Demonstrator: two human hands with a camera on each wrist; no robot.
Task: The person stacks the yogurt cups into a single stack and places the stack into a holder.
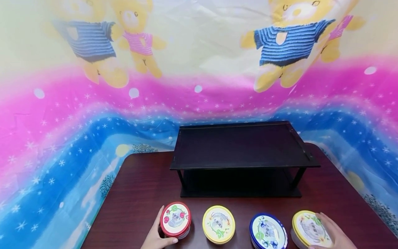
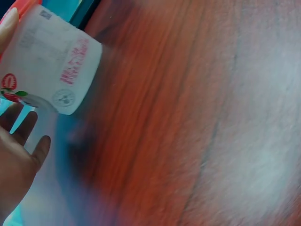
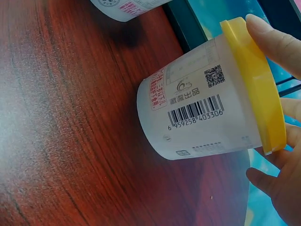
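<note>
Four lidded food tubs stand in a row near me on the table. At the left end my left hand (image 1: 156, 238) grips the red-lidded tub (image 1: 175, 219), which has strawberries printed on its lid; its white side (image 2: 54, 59) shows in the left wrist view, thumb by the rim. At the right end my right hand (image 1: 337, 236) holds a yellow-lidded tub (image 1: 312, 228), thumb and fingers about its lid. The right wrist view shows that tub's barcode side (image 3: 197, 108). Between them are another yellow-lidded tub (image 1: 218, 224) and a blue-lidded tub (image 1: 268, 232), untouched by either hand.
A black two-level shelf (image 1: 242, 145) stands behind the tubs on the dark reddish-brown table (image 1: 140, 186). A cloth curtain (image 1: 199, 100) printed with bears and snowflakes hangs around the table's back and sides.
</note>
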